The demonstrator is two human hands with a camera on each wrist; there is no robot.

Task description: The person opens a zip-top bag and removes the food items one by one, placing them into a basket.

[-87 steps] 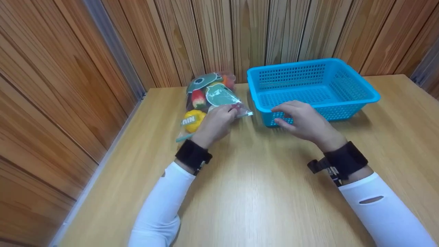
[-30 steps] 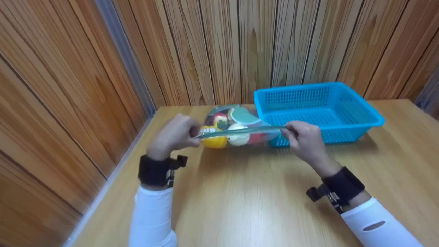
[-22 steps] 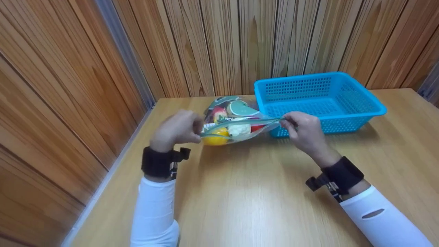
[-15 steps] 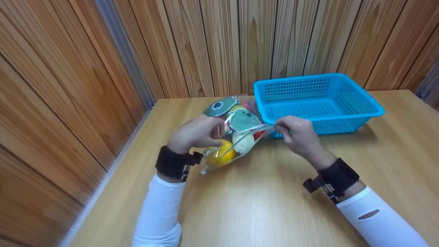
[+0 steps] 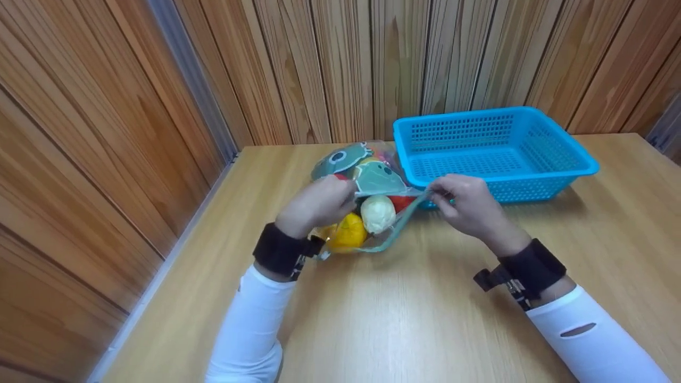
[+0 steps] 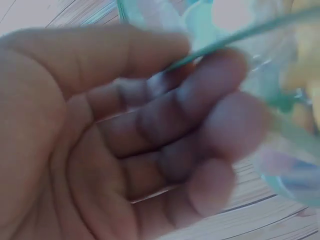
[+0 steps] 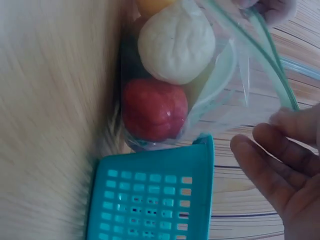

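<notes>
A clear zip bag [image 5: 380, 178] with green printed shapes lies on the table, its mouth parted toward me. Inside show a yellow pepper [image 5: 348, 233], a round white vegetable [image 5: 378, 214] and a red pepper [image 7: 155, 110]. My left hand [image 5: 322, 205] is at the mouth's upper edge; its thumb and forefinger pinch the green zip strip [image 6: 240, 36] in the left wrist view. At the mouth's right corner, my right hand [image 5: 468, 205] pinches the same strip between thumb and forefinger, its other fingers loosely bent. The left hand covers part of the bag's left side.
A blue plastic basket [image 5: 582, 169] stands right of the bag, against its side, with the right hand in front of its near left corner. Wood-panelled walls [image 5: 452, 58] rise behind and left of the wooden table [image 5: 415, 319].
The right hand, earlier holding nothing near the basket, took the bag's right corner. The left hand left the left corner and moved right to the upper edge. The mouth spread apart.
</notes>
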